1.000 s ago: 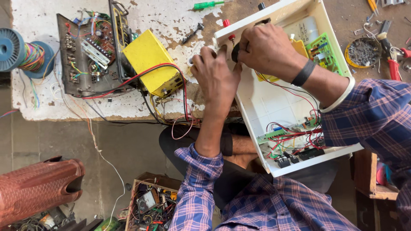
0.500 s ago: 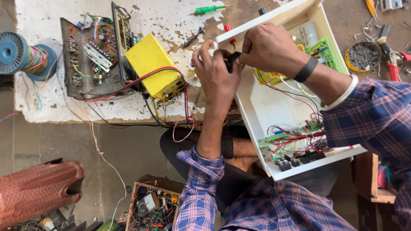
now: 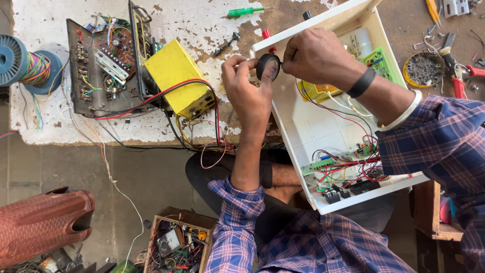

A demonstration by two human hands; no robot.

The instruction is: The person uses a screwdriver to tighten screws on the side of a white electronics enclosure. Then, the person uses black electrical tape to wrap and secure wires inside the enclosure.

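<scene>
Black roll of electrical tape (image 3: pixel 268 66) up on edge, pinched between both sets of fingers, just over the rim of the open white plastic enclosure (image 3: pixel 323 131). Left hand (image 3: pixel 247 88) closes thumb and fingertips on the roll's left side; right hand (image 3: pixel 316 55) curls tight on its right edge. Beyond the left fingers, a yellow metal box (image 3: pixel 177 76); above them, a green-handled screwdriver (image 3: pixel 246 11).
</scene>
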